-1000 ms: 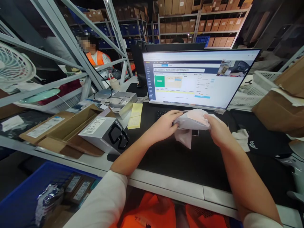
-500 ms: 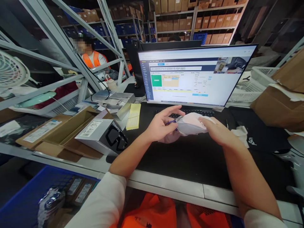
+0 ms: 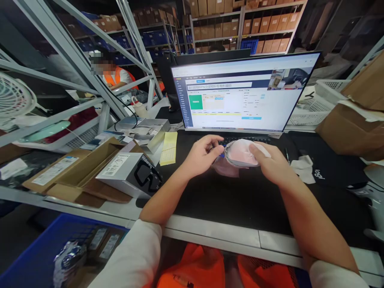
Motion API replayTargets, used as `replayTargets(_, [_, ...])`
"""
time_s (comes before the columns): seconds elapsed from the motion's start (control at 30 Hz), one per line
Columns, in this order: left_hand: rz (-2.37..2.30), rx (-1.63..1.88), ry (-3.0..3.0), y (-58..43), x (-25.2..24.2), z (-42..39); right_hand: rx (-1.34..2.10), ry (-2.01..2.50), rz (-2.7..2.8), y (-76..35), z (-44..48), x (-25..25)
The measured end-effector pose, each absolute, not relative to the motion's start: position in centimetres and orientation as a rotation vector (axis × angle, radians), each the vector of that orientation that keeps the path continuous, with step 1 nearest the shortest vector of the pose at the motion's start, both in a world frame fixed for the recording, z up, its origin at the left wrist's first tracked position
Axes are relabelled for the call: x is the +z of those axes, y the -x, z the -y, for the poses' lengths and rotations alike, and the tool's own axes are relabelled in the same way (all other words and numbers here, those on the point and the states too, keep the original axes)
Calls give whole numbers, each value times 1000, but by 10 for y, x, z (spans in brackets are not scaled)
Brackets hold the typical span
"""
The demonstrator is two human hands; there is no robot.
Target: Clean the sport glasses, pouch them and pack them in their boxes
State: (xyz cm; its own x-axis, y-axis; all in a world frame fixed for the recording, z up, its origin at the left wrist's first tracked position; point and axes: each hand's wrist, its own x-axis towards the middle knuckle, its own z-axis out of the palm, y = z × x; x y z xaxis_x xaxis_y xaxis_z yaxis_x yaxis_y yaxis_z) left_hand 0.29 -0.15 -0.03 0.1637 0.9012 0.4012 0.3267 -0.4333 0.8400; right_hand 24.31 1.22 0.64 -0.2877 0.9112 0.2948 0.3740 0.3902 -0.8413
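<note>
A pale pink plastic pouch (image 3: 240, 154) is held between both hands over the black desk mat (image 3: 240, 200), just in front of the keyboard (image 3: 240, 141). My left hand (image 3: 201, 156) pinches its left edge, where a small blue thing shows between the fingers. My right hand (image 3: 270, 162) grips the pouch's right side, thumb on top. Behind stands a lit monitor (image 3: 240, 94).
A white box printed with goggles (image 3: 129, 174) lies in an open cardboard carton (image 3: 75, 172) at the left, with a yellow label sheet (image 3: 168, 148) beside it. Cardboard boxes (image 3: 351, 128) stand right. A blue bin (image 3: 60, 248) sits below. A person in an orange vest (image 3: 115, 76) works behind the shelf frame.
The pouch, hanging open and loose a second ago, is now gathered into a rounder bundle closer to the keyboard. My left fingers shifted onto its left edge.
</note>
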Motion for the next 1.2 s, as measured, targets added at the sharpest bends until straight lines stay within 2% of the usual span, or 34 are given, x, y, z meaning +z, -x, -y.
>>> replayTargets(0.2, [-1415, 944, -2122, -13, -2, 3, 643, 1127, 1983, -233, -3, 5])
replayTargets(0.47, [-1202, 1039, -2198, -26, -2, 21, 305, 1102, 2456, -224, 6, 1])
replayTargets(0.6, [-1160, 1080, -2032, -33, -7, 20, 95, 1248, 2419, -213, 12, -6])
replayTargets(0.67, [-1098, 1181, -1778, -32, -10, 10, 160, 1274, 2277, -213, 15, -3])
replayTargets(0.73, [-1019, 1261, -1546, -29, -12, -1, 367, 1182, 2148, -217, 17, 3])
replayTargets(0.87, [-936, 1229, -1340, -27, -15, -11, 670, 914, 2144, -226, 17, 13])
replayTargets(1.03, [-947, 1135, -1410, -31, -18, -7, 478, 1088, 2417, -216, 11, 1])
replayTargets(1.2, [-971, 1064, -1412, -35, -20, -3, 404, 1241, 2291, -203, 7, -11])
